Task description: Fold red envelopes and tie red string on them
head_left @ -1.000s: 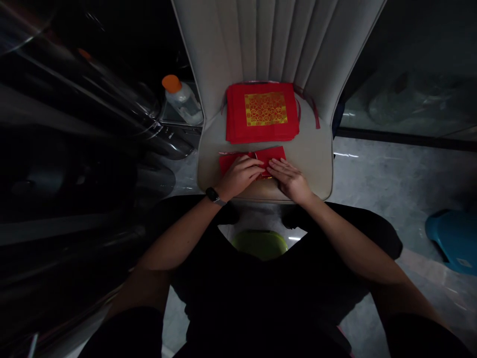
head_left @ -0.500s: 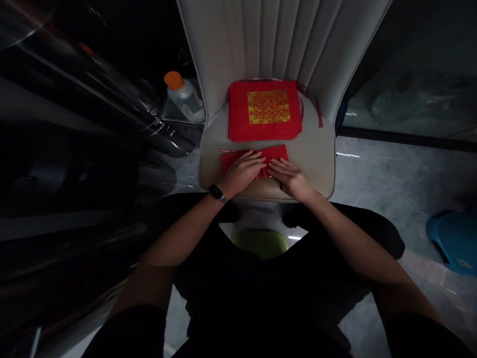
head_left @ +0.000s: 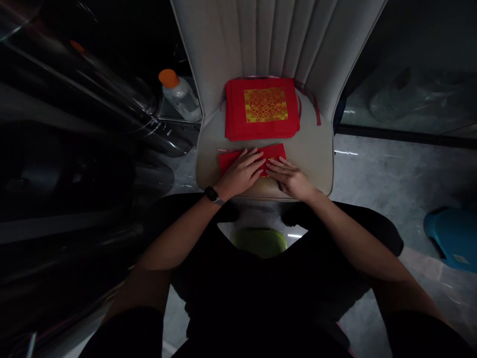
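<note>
On the front of the chair seat lies a folded red piece (head_left: 275, 150) with some gold print, perhaps a bag like those behind it. My left hand (head_left: 241, 174) rests flat on its left part, fingers spread. My right hand (head_left: 293, 178) lies over its right part, fingers stretched out and close together; its thumb is mostly hidden. Both hands' fingertips nearly meet near the middle of the piece. Just beyond, a stack of flat red bags (head_left: 263, 130) with a gold-patterned panel and dark red ribbons sits against the backrest.
The grey padded chair (head_left: 316, 154) stands between my knees. Left of it, a clear bottle (head_left: 183, 101) with an orange cap stands on a shelf. A green basin (head_left: 261, 241) is under the chair, and a blue plastic object (head_left: 456, 238) lies on the floor at right.
My left hand's fingers have spread slightly over the folded red piece. My right hand stays almost in place. The whole view has shifted a little.
</note>
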{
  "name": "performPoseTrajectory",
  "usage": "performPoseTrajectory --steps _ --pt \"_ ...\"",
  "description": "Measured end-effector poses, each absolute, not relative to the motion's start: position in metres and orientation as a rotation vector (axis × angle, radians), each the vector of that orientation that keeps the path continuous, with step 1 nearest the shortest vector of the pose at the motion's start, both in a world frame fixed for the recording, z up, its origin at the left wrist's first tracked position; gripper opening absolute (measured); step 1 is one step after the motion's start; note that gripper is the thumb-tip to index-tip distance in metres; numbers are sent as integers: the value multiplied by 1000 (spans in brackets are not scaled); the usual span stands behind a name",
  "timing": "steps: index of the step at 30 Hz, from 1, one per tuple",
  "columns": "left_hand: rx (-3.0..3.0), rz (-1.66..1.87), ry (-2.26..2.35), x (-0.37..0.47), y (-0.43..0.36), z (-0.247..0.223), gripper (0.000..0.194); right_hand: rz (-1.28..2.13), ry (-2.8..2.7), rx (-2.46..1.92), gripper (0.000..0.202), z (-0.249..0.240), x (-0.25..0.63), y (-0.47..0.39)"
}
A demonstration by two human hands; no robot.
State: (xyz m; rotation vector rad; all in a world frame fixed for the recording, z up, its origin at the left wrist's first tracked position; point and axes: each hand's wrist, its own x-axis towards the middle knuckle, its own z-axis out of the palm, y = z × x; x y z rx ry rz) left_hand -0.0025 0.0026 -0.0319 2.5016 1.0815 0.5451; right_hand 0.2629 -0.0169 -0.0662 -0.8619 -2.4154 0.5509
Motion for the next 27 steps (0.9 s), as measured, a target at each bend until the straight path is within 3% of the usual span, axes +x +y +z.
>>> performPoseTrajectory --steps 7,17,27 --pt "2506 554 1075 -3 2 -34 41 503 -2435 -892 52 -58 262 -20" --pt "2521 485 1088 -2 0 -28 53 516 -2465 -1031 58 -37 255 -37" --pt "2465 539 1156 4 -3 -24 49 553 -2412 -1130 62 -34 271 -60"
